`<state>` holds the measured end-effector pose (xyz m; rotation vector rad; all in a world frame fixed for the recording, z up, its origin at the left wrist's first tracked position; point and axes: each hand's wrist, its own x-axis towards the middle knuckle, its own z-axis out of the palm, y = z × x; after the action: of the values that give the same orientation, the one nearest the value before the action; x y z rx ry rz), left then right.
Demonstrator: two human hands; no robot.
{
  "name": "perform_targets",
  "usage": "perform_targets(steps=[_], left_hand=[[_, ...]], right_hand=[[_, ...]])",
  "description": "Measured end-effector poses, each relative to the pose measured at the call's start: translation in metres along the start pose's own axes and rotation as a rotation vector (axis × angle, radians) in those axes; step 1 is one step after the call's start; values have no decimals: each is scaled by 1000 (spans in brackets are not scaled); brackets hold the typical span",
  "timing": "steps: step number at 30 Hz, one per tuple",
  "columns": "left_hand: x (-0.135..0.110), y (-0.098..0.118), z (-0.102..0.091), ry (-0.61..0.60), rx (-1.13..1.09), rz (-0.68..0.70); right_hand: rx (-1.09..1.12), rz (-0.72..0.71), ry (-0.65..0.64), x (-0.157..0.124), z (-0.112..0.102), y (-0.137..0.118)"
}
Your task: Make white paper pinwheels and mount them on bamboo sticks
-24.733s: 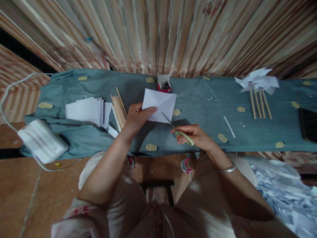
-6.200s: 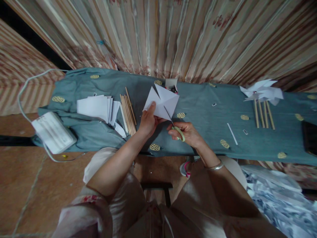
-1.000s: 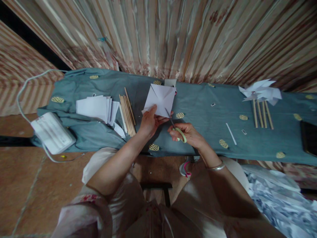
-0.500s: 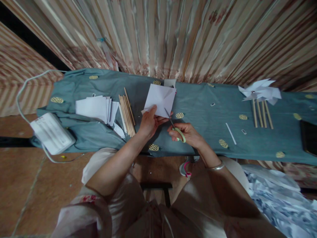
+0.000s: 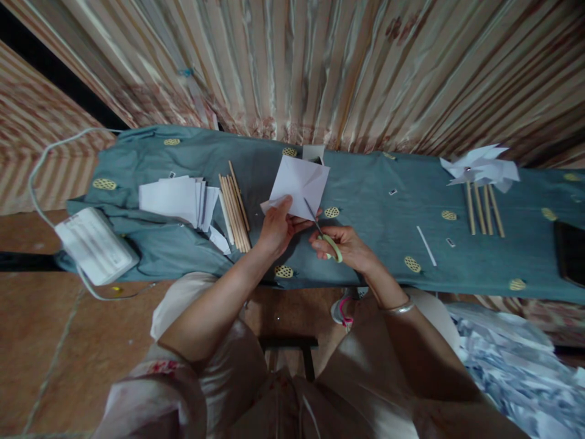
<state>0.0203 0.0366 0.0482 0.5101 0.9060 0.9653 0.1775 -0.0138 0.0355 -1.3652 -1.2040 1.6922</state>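
Note:
A white square of paper (image 5: 299, 178) with crease lines is pinched in my left hand (image 5: 277, 227), the thumb on top and the fingers underneath. My right hand (image 5: 347, 245) grips a pair of scissors (image 5: 333, 247) by its light green handles. The blades reach up and left onto the paper's lower right corner, one blade showing above the sheet and the other hidden below it. Left of my left hand lies a bundle of wooden sticks (image 5: 234, 210). A stack of white paper (image 5: 169, 198) lies farther left, with a torn scrap (image 5: 220, 241) near it.
Finished paper pinwheels (image 5: 479, 167) on wooden sticks lie at the right of the green cloth (image 5: 365, 195). A thin white strip (image 5: 426, 246) rests nearer. A white power strip (image 5: 97, 246) with its cable sits at the left edge, a dark object (image 5: 569, 253) at the far right.
The paper has shifted slightly to the right and turned a little in my left hand. My right hand and the scissors have stayed nearly in place.

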Motion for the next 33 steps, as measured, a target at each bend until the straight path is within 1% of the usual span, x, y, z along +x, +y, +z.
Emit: perform_targets(steps=[7,18,26,33], left_hand=[[0,0,0,13,-39,-3],[1,-5,-2,9,-14,-10],[0,-5,-2,-1,-5,5],[1,-6,-2,15,-3,0]], right_hand=[[18,4,20,2,1,2],[24,16,43,1,3,1],[-7,2,34,3,1,3],[0,6,29,1,2,1]])
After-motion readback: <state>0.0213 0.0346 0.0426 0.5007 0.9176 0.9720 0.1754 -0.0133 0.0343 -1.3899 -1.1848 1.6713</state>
